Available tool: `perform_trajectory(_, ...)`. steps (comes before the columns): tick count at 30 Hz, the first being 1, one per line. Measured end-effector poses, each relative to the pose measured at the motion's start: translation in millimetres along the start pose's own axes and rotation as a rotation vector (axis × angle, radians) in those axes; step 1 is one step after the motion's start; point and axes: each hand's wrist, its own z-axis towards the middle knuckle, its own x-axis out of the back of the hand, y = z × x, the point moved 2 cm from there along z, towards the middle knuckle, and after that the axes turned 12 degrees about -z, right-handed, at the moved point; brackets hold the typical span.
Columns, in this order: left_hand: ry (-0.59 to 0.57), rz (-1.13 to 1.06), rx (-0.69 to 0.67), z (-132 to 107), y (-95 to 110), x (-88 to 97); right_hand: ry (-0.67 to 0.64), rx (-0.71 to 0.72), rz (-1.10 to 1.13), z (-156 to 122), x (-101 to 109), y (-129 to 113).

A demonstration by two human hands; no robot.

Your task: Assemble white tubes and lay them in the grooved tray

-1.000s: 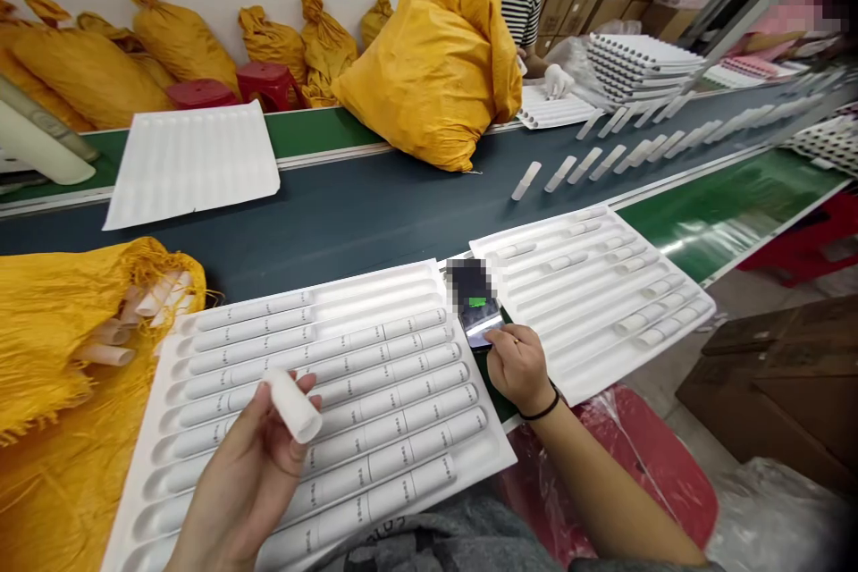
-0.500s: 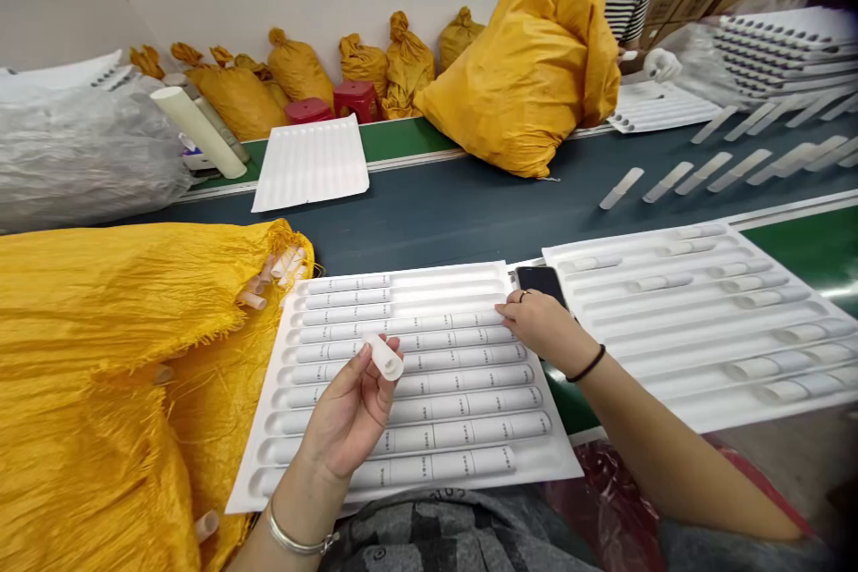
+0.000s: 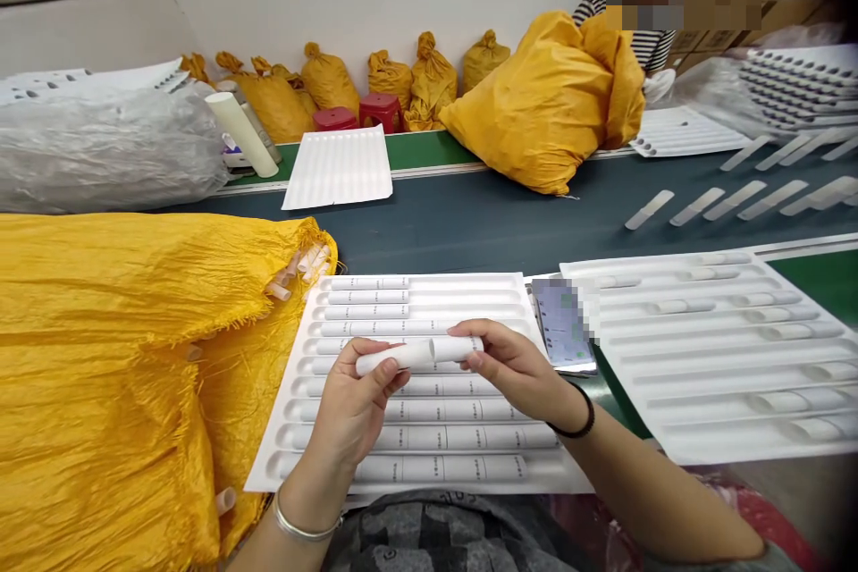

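My left hand [image 3: 362,389] is closed around a plain, translucent white tube [image 3: 395,357]. My right hand [image 3: 513,368] pinches a white printed tube [image 3: 458,349] between thumb and fingers. The two tubes line up end to end and meet; whether one sits inside the other I cannot tell. Both hands are above a white grooved tray [image 3: 469,298], whose grooves hold rows of white tubes with small black print. Some upper grooves are bare on their right side.
A lit phone [image 3: 561,326] lies between my tray and a second tray [image 3: 643,357] with scattered tubes. An open yellow sack [image 3: 100,357] of tubes is at left. Across the dark conveyor belt [image 3: 416,232], a large yellow sack [image 3: 546,107] stands near another person. Tubes lie on the belt.
My right hand has left the tray's right side and come to the middle, now holding a printed tube against the left hand's tube. The phone screen has lit up. The view has shifted.
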Motion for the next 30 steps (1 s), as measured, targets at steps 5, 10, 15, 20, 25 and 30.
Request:
perform_trajectory(5, -0.176, 0.64, -0.119, -5.3, 16.8, 4.1, -0.057, 0.206, -0.152, 12.3, 6.5, -7.1)
perform_trajectory(10, -0.364, 0.89, -0.13, -12.1, 26.5, -0.6, -0.174, 0.331, -0.192, 22.7, 9.0, -14.4)
perform_trajectory(15, -0.382, 1.073, -0.524, -15.8, 31.5, -3.9, -0.14, 0.028, -0.082, 21.5, -3.0, -8.1)
perform_trajectory(20, -0.561, 1.193, -0.781, -18.0, 33.8, -4.3, -0.238, -0.278, 0.267, 16.1, -12.5, -2.0)
perform_trajectory(25, -0.587, 1.291, -0.842, -19.8, 34.6, -1.3, -0.3, -0.468, 0.421, 12.5, -13.5, -5.5)
perform_trajectory(30, -0.652, 1.267, -0.698, -24.0, 35.6, -1.3, -0.345, -0.642, 0.562, 7.4, -13.0, -12.9)
